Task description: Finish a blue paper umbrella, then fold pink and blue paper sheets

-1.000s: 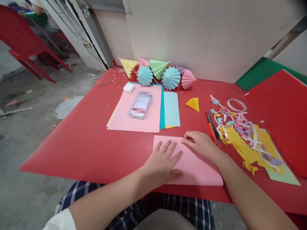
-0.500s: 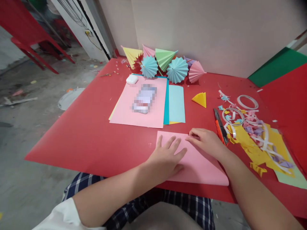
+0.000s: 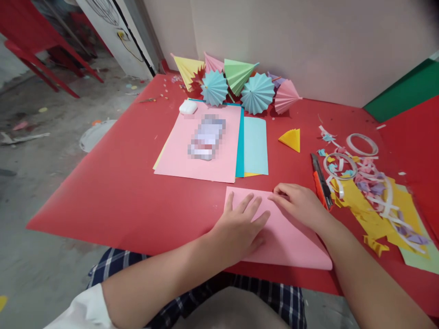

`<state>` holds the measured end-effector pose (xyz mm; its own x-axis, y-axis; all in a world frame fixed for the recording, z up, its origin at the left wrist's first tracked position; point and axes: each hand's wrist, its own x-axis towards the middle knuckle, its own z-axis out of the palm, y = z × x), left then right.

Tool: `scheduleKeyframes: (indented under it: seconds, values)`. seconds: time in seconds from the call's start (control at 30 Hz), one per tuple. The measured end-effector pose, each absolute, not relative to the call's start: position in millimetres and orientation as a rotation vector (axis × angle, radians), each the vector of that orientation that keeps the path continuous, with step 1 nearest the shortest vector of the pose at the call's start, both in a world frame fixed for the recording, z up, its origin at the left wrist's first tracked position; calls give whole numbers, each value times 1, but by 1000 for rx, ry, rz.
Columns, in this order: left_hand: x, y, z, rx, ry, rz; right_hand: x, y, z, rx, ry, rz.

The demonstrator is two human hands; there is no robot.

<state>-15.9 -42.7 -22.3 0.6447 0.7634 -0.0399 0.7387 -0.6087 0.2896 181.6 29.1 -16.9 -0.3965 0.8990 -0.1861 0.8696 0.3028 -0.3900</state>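
Note:
A pink sheet of paper (image 3: 291, 246) lies at the table's near edge, its right end curved like a fold. Flat on its left part rests my left hand (image 3: 238, 226), fingers spread. My right hand (image 3: 298, 203) is at the sheet's far edge, with thumb and curled fingers pinched on the paper there. Just right of that hand is an orange and black utility knife (image 3: 321, 182). A small folded yellow paper wedge (image 3: 291, 140) lies farther back.
Coloured sheets (image 3: 206, 169) bear a blurred phone (image 3: 206, 138) and a white case (image 3: 188, 107). Pleated paper umbrellas (image 3: 257, 93) line the wall. Tape rolls (image 3: 362, 144), paper scraps (image 3: 370, 187) and torn yellow paper (image 3: 360, 210) lie at right. A red chair (image 3: 44, 55) stands on the floor.
The view has shifted slightly, so the table's things sit a little differently in the frame. Both hands keep almost the same place on the pink sheet.

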Motion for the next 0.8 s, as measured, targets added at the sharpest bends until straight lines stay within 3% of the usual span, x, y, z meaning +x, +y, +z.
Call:
scheduleKeyframes:
  seconds: [0.33, 0.8]
  values:
    - [-16, -40, -18, 2578, 1198, 66, 182, 26, -14, -1712, -2554, 528]
    - [-16, -41, -17, 2551, 1201, 48, 206, 35, -4, -1912, -2426, 723]
